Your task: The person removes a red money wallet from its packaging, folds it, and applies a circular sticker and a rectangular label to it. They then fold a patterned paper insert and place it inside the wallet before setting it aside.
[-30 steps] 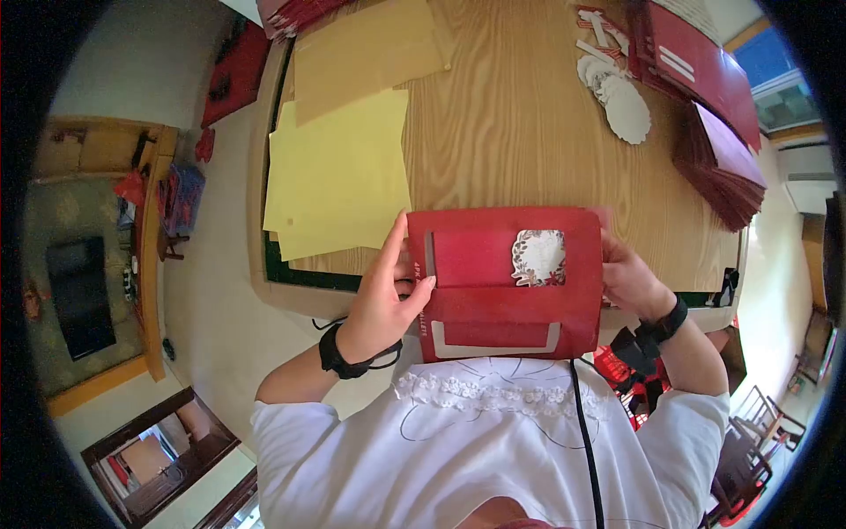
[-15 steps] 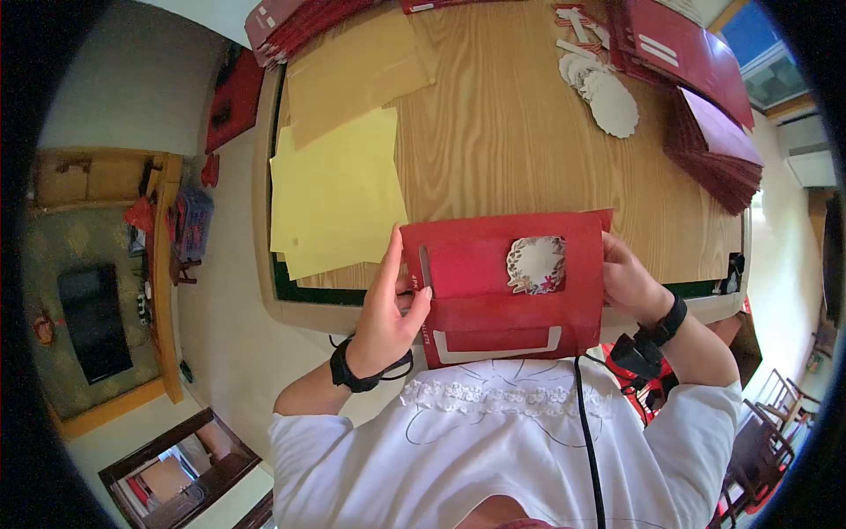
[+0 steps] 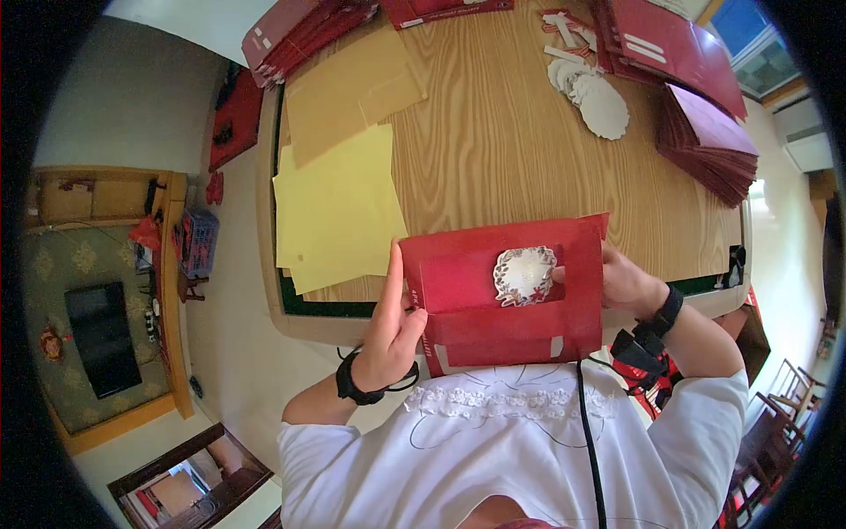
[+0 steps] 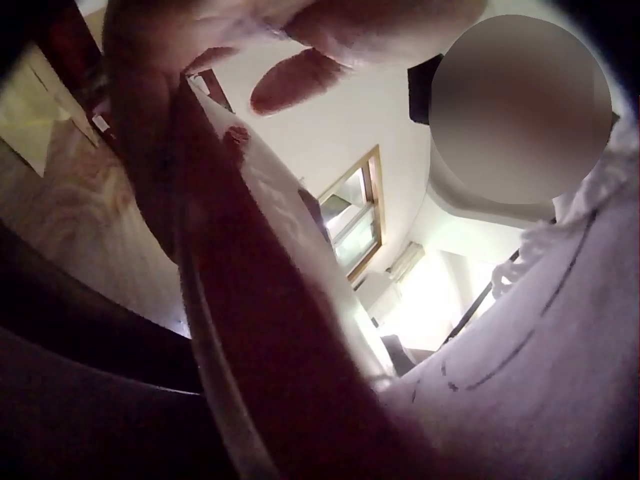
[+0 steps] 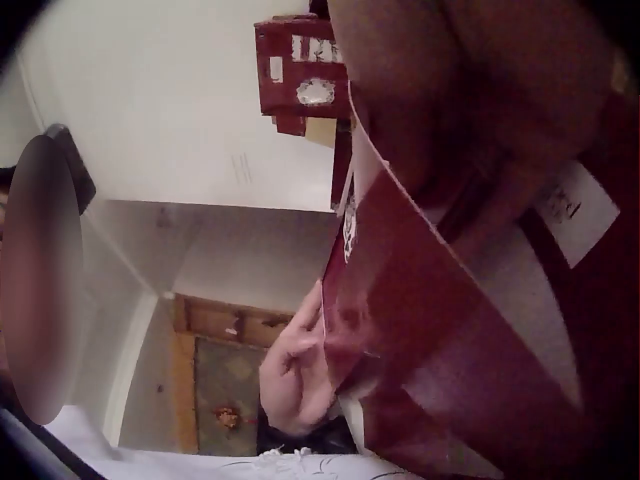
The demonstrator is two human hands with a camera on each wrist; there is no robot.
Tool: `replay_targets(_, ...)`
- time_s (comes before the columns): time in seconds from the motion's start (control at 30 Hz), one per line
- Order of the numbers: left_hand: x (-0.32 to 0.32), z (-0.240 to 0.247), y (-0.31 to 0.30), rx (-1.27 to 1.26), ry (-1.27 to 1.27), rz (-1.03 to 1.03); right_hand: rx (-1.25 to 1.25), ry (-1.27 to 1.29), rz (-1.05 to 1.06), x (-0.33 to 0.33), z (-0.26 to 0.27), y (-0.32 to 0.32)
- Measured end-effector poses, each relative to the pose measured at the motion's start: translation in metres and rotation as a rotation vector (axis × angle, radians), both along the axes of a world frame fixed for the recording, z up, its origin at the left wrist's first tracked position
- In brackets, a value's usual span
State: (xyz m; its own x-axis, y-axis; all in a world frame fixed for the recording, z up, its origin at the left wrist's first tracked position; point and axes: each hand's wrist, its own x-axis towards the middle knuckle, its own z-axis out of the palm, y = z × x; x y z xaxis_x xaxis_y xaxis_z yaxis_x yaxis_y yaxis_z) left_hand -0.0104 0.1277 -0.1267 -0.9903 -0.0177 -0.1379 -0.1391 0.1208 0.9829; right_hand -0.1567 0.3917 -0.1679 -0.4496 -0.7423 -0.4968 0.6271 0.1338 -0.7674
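A red folder [image 3: 493, 331] with a cut-out window is held up in front of the white shirt. Its left edge is gripped by my left hand [image 3: 388, 331], thumb in front and fingers partly hidden; the left wrist view shows that hand [image 4: 300, 40] above the dark red sheet [image 4: 260, 330]. In the window lies a white scalloped label [image 3: 526, 273] with a patterned border. My right hand [image 3: 630, 282] reaches in from the folder's right side, a fingertip showing at the label's right edge. The right wrist view shows this hand [image 5: 490, 110] between red layers, finger pose unclear.
Yellow sheets [image 3: 335, 212] lie at the table's left, with a red stack [image 3: 304, 44] behind. Loose white labels [image 3: 604, 106], red folders [image 3: 674, 53] and a fanned dark red stack [image 3: 705, 145] are at the right. A black cord [image 3: 590, 441] hangs over the shirt.
The label has shifted left in the window, and a right fingertip now shows beside it. The folder has tilted slightly; the left hand keeps its grip. The head view has shifted.
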Motion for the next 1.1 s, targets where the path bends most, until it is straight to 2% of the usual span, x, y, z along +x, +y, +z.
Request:
replay_targets(0.03, 0.0, 0.0, -0.002, -0.028, 0.01, -0.042, 0.058, -0.008, -0.012, 0.001, 0.0, -0.001)
replay_targets(0.13, -0.004, 0.004, 0.008, 0.095, 0.006, 0.044, 0.074, 0.056, 0.041, -0.001, -0.01, -0.003)
replay_targets(0.23, -0.003, -0.01, 0.006, -0.213, 0.092, 0.075, 0.048, 0.172, 0.086, 0.001, -0.017, -0.001)
replay_targets(0.33, -0.009, -0.012, 0.009, 0.023, 0.037, 0.172, -0.006, 0.13, 0.025, 0.003, -0.009, -0.003)
replay_targets(0.43, -0.012, -0.005, 0.007, 0.164, -0.125, 0.239, -0.005, 0.296, 0.163, -0.006, 0.023, -0.003)
replay_targets(0.53, -0.014, -0.008, 0.003, 0.253, -0.082, 0.292, -0.023, 0.126, 0.077, -0.014, 0.024, 0.007)
replay_targets(0.57, -0.014, -0.009, 0.001, 0.237, -0.087, 0.254, 0.044, 0.116, 0.032, -0.014, 0.032, 0.011)
replay_targets(0.67, -0.014, -0.009, -0.004, 0.212, -0.116, 0.16, 0.165, 0.27, 0.024, -0.013, 0.026, 0.013)
replay_targets(0.77, -0.014, -0.007, -0.005, 0.239, -0.131, 0.148, 0.146, 0.309, -0.089, -0.009, 0.022, 0.006)
replay_targets(0.83, -0.015, -0.005, -0.009, 0.26, -0.129, 0.157, 0.139, 0.394, -0.092, -0.012, 0.022, -0.001)
replay_targets(0.87, -0.017, -0.004, -0.011, 0.283, -0.124, 0.179, 0.134, 0.437, -0.091, -0.015, 0.023, -0.003)
replay_targets(0.97, -0.021, 0.001, -0.017, 0.296, -0.094, 0.266, 0.187, 0.326, -0.062, -0.034, 0.043, -0.012)
replay_targets(1.07, -0.026, 0.004, -0.025, 0.313, 0.012, 0.371, 0.214, 0.195, -0.272, -0.041, 0.068, -0.027)
replay_targets(1.1, -0.026, 0.01, -0.027, 0.344, -0.021, 0.422, 0.177, 0.332, -0.226, -0.041, 0.074, -0.03)
